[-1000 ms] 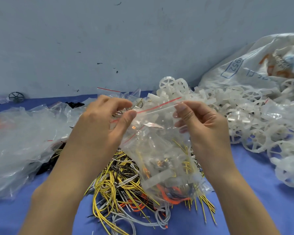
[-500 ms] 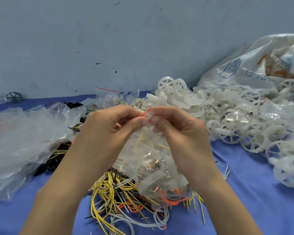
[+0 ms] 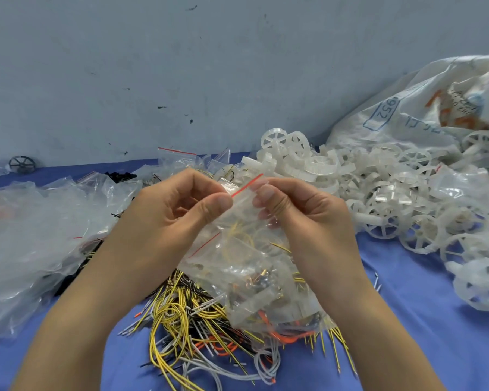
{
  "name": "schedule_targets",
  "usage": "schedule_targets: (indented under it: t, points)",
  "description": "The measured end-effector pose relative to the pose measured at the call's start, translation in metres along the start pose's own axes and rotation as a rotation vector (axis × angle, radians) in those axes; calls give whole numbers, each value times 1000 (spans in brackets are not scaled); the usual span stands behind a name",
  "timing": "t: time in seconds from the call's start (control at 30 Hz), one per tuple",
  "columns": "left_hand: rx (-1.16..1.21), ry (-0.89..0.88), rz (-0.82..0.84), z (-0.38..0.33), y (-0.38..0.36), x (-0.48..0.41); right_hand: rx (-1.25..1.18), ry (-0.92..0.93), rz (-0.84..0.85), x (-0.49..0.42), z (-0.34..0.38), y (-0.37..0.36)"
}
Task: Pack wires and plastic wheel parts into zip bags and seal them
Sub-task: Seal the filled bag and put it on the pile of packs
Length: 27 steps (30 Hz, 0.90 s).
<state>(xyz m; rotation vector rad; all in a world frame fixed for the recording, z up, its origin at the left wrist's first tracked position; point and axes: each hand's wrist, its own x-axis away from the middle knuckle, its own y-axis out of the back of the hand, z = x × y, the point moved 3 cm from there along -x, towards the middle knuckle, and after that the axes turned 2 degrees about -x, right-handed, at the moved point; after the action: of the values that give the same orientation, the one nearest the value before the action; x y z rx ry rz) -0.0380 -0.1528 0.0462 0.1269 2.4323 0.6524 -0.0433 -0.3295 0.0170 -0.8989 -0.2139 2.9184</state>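
Head view. Zip bag [image 3: 254, 280] held up in front of the chest, over the wire pile [image 3: 198, 328] on the blue cloth [image 3: 424, 334]. Bag is loaded: yellow wires, an orange loop at the bottom, some small metal bits, a white plastic piece. Its lower end hangs near the pile; cannot tell if it touches.

Left hand [image 3: 178, 218]: thumb and curled fingers pinch the bag's top edge at the red zip line [image 3: 247, 184]. Right hand [image 3: 299, 215]: same pinch on the top edge, just beside the left. Only a short stretch of red strip shows between the two thumbs.

Wheels [image 3: 378, 193] heaped to the right, against a big white sack [image 3: 424, 108]. Loose clear bags [image 3: 40, 230] to the left.

Step in hand, as judged: pressing the zip shut. Whether any length is already sealed cannot be read from here.

To do it well:
- keep both strip halves lined up before pressing; a skewed start leaves a gap
- press thumb against forefinger and run outward along the strip to each corner
- keep wire ends below the strip; one yellow wire sits high in the bag and could get caught
- push spare air out first so the seal does not pop.
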Motion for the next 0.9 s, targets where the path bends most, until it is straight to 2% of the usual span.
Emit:
schedule_targets:
  t: [0.23,0.33,0.47,0.63,0.77,0.9]
  points:
    - [-136,49,-44,13,12,4,-59,-55,-192,-4,3,16]
    - [-156,60,37,14,9,5,-70,-60,-246,-5,5,20]
    - [-155,78,86,8,5,7,-85,-43,-250,-5,9,22]
    - [-291,-163,-144,-26,19,7,-138,-1,-266,-9,20,31]
    - [-189,-60,-109,-21,13,3,-129,-78,-261,-6,13,29]
    - [-223,-60,-98,-18,13,2,-104,-111,-218,-6,13,32]
